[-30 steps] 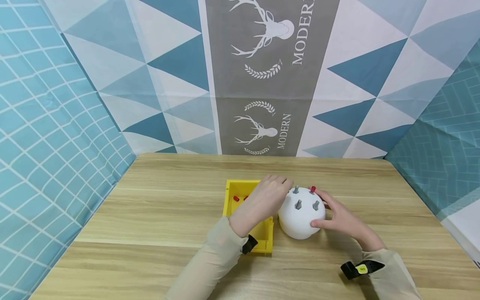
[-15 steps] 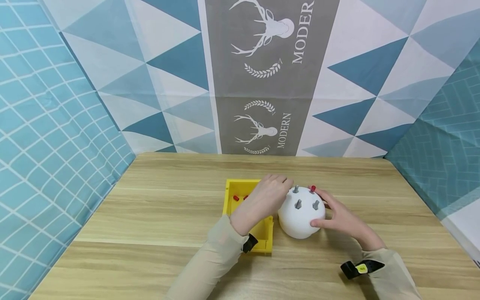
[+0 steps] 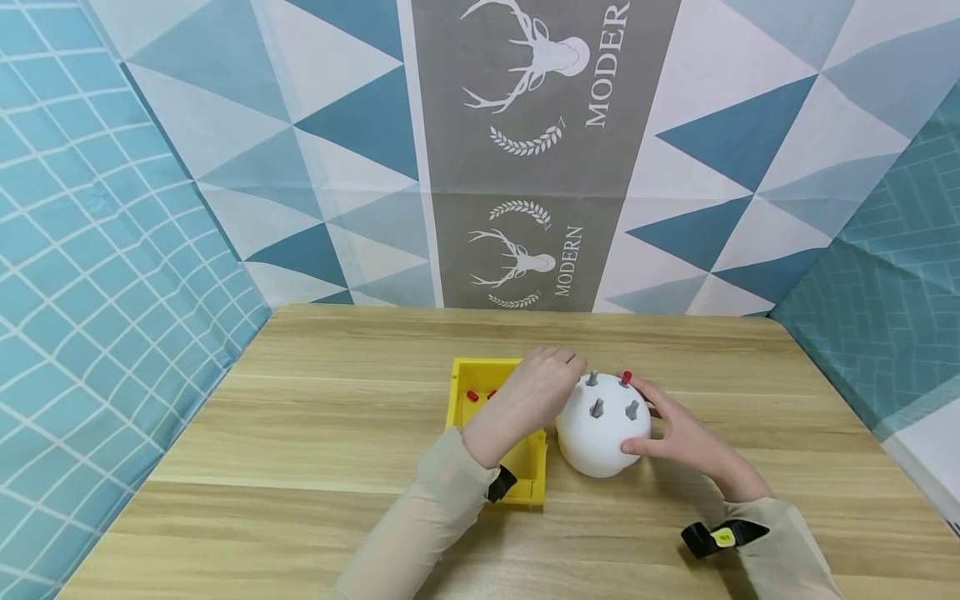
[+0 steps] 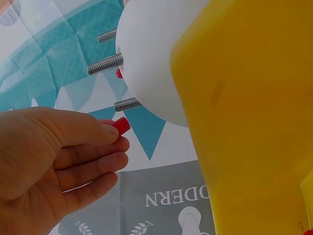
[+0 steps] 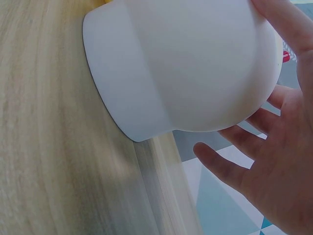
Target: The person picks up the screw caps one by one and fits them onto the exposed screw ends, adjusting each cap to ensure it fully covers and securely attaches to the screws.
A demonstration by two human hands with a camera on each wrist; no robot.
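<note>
- Left hand [image 3: 536, 387] pinches 1 cap [image 4: 123, 126] near a bare bolt [image 4: 128, 104].
- Right hand [image 3: 671, 433] holds ball [image 3: 600, 446] on table [image 3: 315, 433], beside box [image 3: 487, 364].
- Risk: cap may drop if fingertip pinch slips; ball may turn if right hold slackens.

Widest free room is the left half of the pale wood-grain tabletop [image 3: 300, 417], with another open stretch towards the viewer between the two sleeves, leading to the near face of the smooth white rounded dome [image 3: 596, 450]. The left hand [image 3: 534, 398] and its forearm bar the way over the shallow yellow plastic tray [image 3: 528, 493], and only a narrow strip separates tray from dome. Four grey threaded metal studs [image 3: 597, 408] obstruct the top; the right hand [image 3: 686, 437] blocks the right flank
</note>
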